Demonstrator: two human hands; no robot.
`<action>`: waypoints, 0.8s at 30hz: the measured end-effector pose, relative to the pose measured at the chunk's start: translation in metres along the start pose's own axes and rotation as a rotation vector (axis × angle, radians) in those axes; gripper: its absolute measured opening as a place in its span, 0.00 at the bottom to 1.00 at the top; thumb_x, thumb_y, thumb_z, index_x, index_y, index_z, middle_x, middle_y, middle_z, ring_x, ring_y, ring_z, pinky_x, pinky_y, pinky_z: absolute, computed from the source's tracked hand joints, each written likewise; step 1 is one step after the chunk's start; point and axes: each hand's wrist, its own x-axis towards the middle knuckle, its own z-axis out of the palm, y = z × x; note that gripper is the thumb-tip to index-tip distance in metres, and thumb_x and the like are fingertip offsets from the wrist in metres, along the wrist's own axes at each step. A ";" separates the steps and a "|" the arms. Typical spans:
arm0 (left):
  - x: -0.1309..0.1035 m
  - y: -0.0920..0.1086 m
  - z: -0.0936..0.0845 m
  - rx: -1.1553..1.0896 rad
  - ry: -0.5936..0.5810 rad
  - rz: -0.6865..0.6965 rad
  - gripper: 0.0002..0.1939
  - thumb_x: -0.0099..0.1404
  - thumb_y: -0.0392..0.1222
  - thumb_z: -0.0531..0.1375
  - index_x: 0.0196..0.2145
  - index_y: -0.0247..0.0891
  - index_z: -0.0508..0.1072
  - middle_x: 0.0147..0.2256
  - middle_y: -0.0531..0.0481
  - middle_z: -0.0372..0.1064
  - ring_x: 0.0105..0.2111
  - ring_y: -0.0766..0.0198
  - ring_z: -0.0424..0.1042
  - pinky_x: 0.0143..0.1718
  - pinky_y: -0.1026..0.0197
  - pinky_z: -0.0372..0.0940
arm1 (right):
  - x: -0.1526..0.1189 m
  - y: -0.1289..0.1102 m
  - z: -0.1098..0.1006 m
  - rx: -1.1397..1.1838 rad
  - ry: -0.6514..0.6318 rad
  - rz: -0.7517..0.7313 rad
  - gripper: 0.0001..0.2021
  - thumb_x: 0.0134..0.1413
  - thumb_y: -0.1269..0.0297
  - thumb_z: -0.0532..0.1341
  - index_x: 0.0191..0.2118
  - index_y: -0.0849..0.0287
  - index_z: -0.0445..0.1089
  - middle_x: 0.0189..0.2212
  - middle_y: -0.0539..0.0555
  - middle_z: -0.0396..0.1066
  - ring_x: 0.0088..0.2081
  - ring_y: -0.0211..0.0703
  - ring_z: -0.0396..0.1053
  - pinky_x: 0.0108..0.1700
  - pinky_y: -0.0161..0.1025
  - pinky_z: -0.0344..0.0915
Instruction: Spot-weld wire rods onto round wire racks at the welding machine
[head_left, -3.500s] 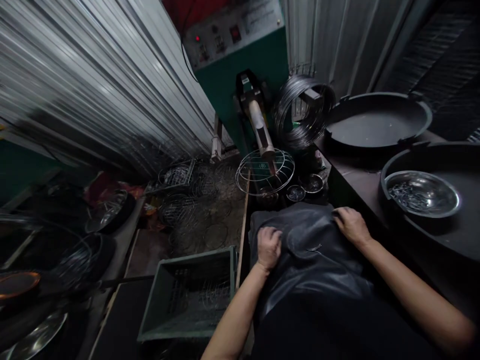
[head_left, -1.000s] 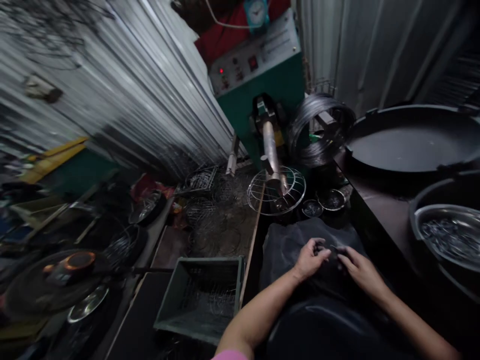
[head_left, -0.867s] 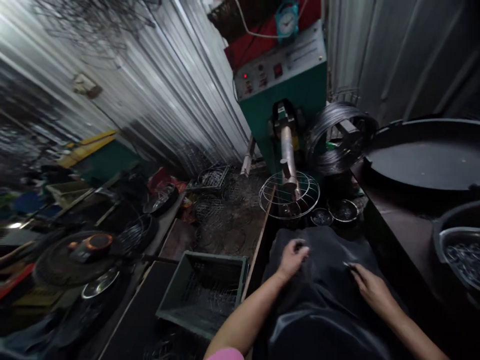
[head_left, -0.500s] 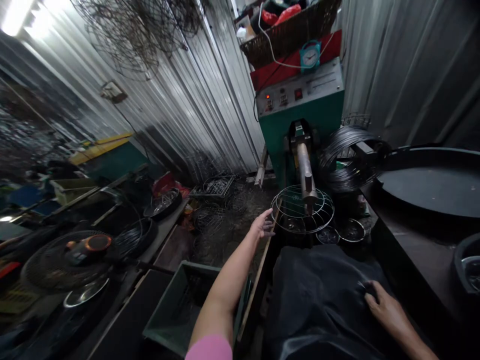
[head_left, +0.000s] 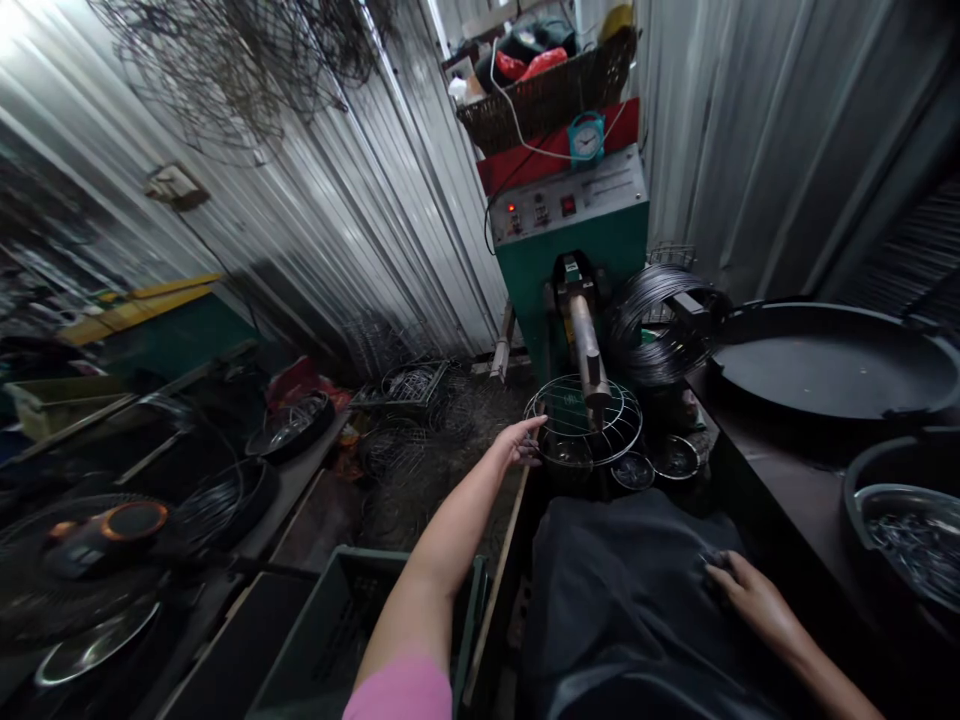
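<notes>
A round wire basket (head_left: pixel 628 440) sits beneath the metal arm (head_left: pixel 587 345) of a green machine (head_left: pixel 517 285). My left hand (head_left: pixel 520 443) is at the basket's left rim, one digit laid over the wire and the other fingers bent below it; it appears to grip the rim lightly. Over a black cloth (head_left: pixel 622 600) in front of me, my right hand (head_left: pixel 739 588) is closed in a pinch. Something small and dark shows at its fingertips, too small to name.
At the right, a wire coil (head_left: pixel 660 320) stands beside a wide black tray (head_left: pixel 832 360) and a tub (head_left: pixel 855 500) of metal pieces. Small round wire pieces (head_left: pixel 675 457) lie behind the cloth. Lower left are a green crate (head_left: pixel 345 590) and a fan (head_left: pixel 112 530).
The view has swung, so the machine and basket appear farther left. My left hand's fingers have drawn in at the rim. My right hand stays over the cloth, still pinched.
</notes>
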 end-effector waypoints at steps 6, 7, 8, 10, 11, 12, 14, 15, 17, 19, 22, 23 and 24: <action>-0.009 0.003 0.005 -0.019 0.025 -0.083 0.19 0.53 0.50 0.63 0.34 0.34 0.63 0.24 0.51 0.65 0.24 0.65 0.67 0.40 0.46 0.67 | -0.004 0.000 0.003 0.210 -0.118 0.071 0.14 0.44 0.52 0.53 0.29 0.58 0.65 0.20 0.50 0.67 0.20 0.39 0.65 0.22 0.35 0.62; -0.011 0.004 0.006 -0.031 0.024 -0.087 0.18 0.53 0.49 0.63 0.34 0.34 0.63 0.23 0.52 0.64 0.23 0.65 0.67 0.39 0.47 0.67 | -0.005 0.000 0.003 0.241 -0.127 0.081 0.13 0.44 0.53 0.54 0.29 0.58 0.65 0.20 0.50 0.67 0.20 0.39 0.65 0.21 0.34 0.61; -0.012 0.005 0.008 -0.044 0.028 -0.091 0.17 0.54 0.48 0.62 0.34 0.35 0.63 0.22 0.52 0.64 0.23 0.65 0.67 0.37 0.49 0.68 | -0.005 0.001 0.003 0.269 -0.133 0.089 0.13 0.43 0.53 0.54 0.28 0.58 0.65 0.19 0.50 0.67 0.20 0.39 0.66 0.21 0.34 0.62; -0.014 0.007 0.011 -0.071 0.038 -0.103 0.15 0.55 0.46 0.62 0.34 0.35 0.62 0.22 0.53 0.64 0.22 0.66 0.67 0.35 0.53 0.68 | -0.006 0.001 0.002 0.315 -0.144 0.111 0.12 0.41 0.54 0.55 0.28 0.58 0.65 0.19 0.50 0.67 0.21 0.39 0.67 0.22 0.34 0.62; -0.014 0.008 0.012 -0.081 0.039 -0.108 0.14 0.55 0.45 0.61 0.34 0.35 0.62 0.21 0.53 0.64 0.21 0.66 0.67 0.33 0.55 0.68 | -0.005 0.001 0.002 0.331 -0.151 0.126 0.12 0.40 0.55 0.56 0.28 0.58 0.65 0.19 0.50 0.67 0.21 0.39 0.67 0.22 0.34 0.63; -0.014 0.008 0.013 -0.091 0.036 -0.113 0.14 0.56 0.44 0.61 0.34 0.35 0.61 0.21 0.54 0.63 0.21 0.67 0.66 0.32 0.56 0.68 | -0.004 0.001 0.001 0.345 -0.157 0.141 0.12 0.40 0.55 0.56 0.28 0.58 0.65 0.19 0.50 0.67 0.21 0.39 0.67 0.22 0.34 0.63; -0.013 0.005 0.015 -0.115 0.028 -0.128 0.12 0.57 0.44 0.59 0.33 0.35 0.61 0.21 0.54 0.63 0.20 0.67 0.66 0.30 0.57 0.68 | 0.000 0.001 0.001 0.371 -0.167 0.171 0.12 0.38 0.55 0.58 0.28 0.58 0.66 0.20 0.51 0.67 0.21 0.39 0.67 0.22 0.34 0.63; -0.013 0.002 0.016 -0.132 0.020 -0.136 0.11 0.57 0.43 0.59 0.33 0.35 0.60 0.21 0.54 0.63 0.20 0.66 0.66 0.28 0.57 0.68 | 0.002 0.001 0.002 0.385 -0.168 0.183 0.12 0.37 0.55 0.59 0.28 0.58 0.66 0.20 0.51 0.68 0.21 0.38 0.67 0.22 0.34 0.63; -0.013 -0.007 0.019 -0.194 -0.004 -0.146 0.11 0.57 0.43 0.58 0.33 0.36 0.60 0.22 0.52 0.63 0.20 0.64 0.67 0.27 0.57 0.67 | 0.005 0.001 0.003 0.413 -0.174 0.202 0.13 0.35 0.56 0.61 0.28 0.59 0.67 0.21 0.52 0.68 0.21 0.37 0.66 0.21 0.33 0.62; -0.015 -0.019 0.025 -0.291 -0.034 -0.133 0.12 0.55 0.42 0.60 0.33 0.36 0.60 0.22 0.51 0.63 0.21 0.63 0.68 0.27 0.56 0.67 | 0.007 -0.002 0.004 0.428 -0.187 0.219 0.14 0.34 0.55 0.62 0.27 0.60 0.67 0.21 0.52 0.69 0.20 0.37 0.66 0.21 0.33 0.62; -0.021 -0.034 0.038 -0.446 -0.053 -0.099 0.14 0.53 0.41 0.62 0.33 0.36 0.61 0.23 0.51 0.63 0.22 0.63 0.68 0.29 0.56 0.68 | 0.006 -0.022 0.005 0.463 -0.138 0.191 0.15 0.36 0.53 0.63 0.27 0.60 0.67 0.22 0.54 0.70 0.21 0.39 0.67 0.23 0.35 0.64; -0.023 -0.038 0.043 -0.485 -0.049 -0.081 0.13 0.53 0.41 0.62 0.33 0.36 0.62 0.23 0.52 0.62 0.22 0.64 0.68 0.29 0.56 0.68 | 0.006 -0.034 0.006 0.478 -0.097 0.152 0.15 0.37 0.52 0.63 0.28 0.60 0.68 0.23 0.55 0.71 0.23 0.40 0.68 0.24 0.36 0.65; -0.025 -0.040 0.048 -0.519 -0.044 -0.056 0.13 0.53 0.41 0.62 0.33 0.36 0.62 0.23 0.52 0.62 0.21 0.65 0.67 0.28 0.57 0.68 | 0.006 -0.049 0.007 0.490 -0.053 0.098 0.16 0.39 0.52 0.63 0.30 0.60 0.68 0.25 0.55 0.71 0.25 0.42 0.69 0.26 0.36 0.66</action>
